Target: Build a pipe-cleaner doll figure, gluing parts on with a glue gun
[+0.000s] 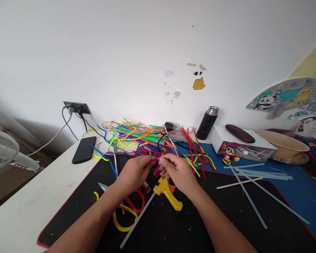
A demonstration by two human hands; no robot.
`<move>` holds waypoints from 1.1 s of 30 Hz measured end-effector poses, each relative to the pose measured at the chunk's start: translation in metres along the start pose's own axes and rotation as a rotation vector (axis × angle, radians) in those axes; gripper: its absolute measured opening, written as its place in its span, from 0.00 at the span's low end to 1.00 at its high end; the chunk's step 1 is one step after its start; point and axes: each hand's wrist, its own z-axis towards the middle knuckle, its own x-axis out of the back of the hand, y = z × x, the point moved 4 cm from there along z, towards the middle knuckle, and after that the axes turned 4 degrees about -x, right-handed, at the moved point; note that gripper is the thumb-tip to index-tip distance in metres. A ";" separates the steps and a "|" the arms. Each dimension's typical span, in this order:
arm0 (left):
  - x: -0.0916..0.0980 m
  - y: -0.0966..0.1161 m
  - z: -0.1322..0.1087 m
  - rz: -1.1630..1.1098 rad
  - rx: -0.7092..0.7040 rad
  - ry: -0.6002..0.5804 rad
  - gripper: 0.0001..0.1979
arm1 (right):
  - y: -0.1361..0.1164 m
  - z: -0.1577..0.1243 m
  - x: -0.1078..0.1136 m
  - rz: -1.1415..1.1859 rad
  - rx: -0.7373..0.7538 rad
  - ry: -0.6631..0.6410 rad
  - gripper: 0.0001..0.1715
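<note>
Above the black mat my left hand (pixel 133 174) and my right hand (pixel 181 174) meet, fingertips pinched together. Between them is a small magenta fuzzy piece (pixel 157 171) that looks like bent pipe cleaner; the fingers partly cover it. Just below the right fingers lies a yellow hot glue gun (pixel 169 196), with a long translucent glue stick (pixel 138 219) running out of its back end. Scissors (pixel 125 230) with one yellow and one red handle lie under my left forearm, their blades partly hidden. Loose pipe cleaners (pixel 144 135) in many colours pile up behind the hands.
A phone (pixel 84 150) lies on the white tabletop at left, near a fan (pixel 5 147). At the back right stand a dark flask (pixel 207 123), a white box (pixel 242 138) and a beige bowl (pixel 281 140). A small figure (pixel 229 153) stands before several glue sticks (pixel 263 174).
</note>
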 end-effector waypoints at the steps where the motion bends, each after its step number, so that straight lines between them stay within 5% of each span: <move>1: -0.001 0.000 0.000 0.020 0.001 -0.026 0.14 | 0.000 0.000 0.001 0.010 0.002 0.011 0.15; 20: -0.006 0.001 0.001 -0.061 0.079 -0.261 0.15 | 0.003 0.000 -0.007 0.098 -0.070 -0.171 0.17; 33: -0.008 -0.002 0.002 -0.284 0.193 -0.176 0.16 | 0.010 0.005 -0.005 0.109 -0.113 -0.188 0.21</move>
